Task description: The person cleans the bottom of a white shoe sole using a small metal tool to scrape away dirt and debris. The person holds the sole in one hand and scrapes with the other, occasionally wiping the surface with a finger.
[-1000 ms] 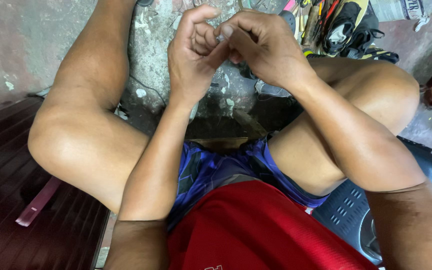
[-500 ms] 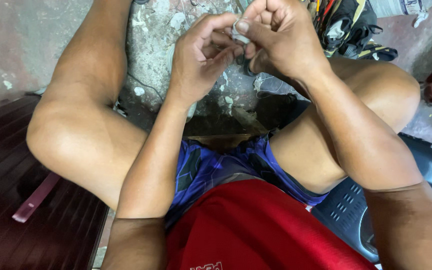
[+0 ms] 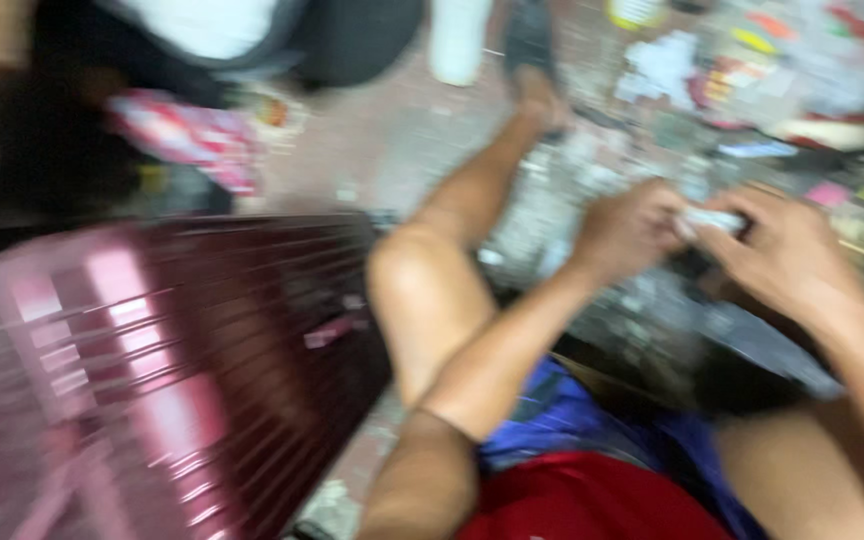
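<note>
The view is badly blurred by motion. My left hand (image 3: 630,228) and my right hand (image 3: 790,250) meet at the right of the frame, over my bent legs. Between their fingertips sits a small whitish object (image 3: 712,219), pinched from both sides; its kind cannot be made out. My left knee (image 3: 414,290) rises just left of my forearm. I sit low, in blue shorts (image 3: 572,420) and a red shirt (image 3: 592,500).
A dark red ribbed plastic surface (image 3: 152,370) fills the lower left. Scattered small tools and coloured bits (image 3: 792,90) lie on the stained concrete floor at the upper right. A red and white packet (image 3: 187,135) and dark shapes sit at the upper left.
The camera has swung left and tilted up, so my hands now appear at the right and the dark red surface fills the left. Both hands stay together on the small object.
</note>
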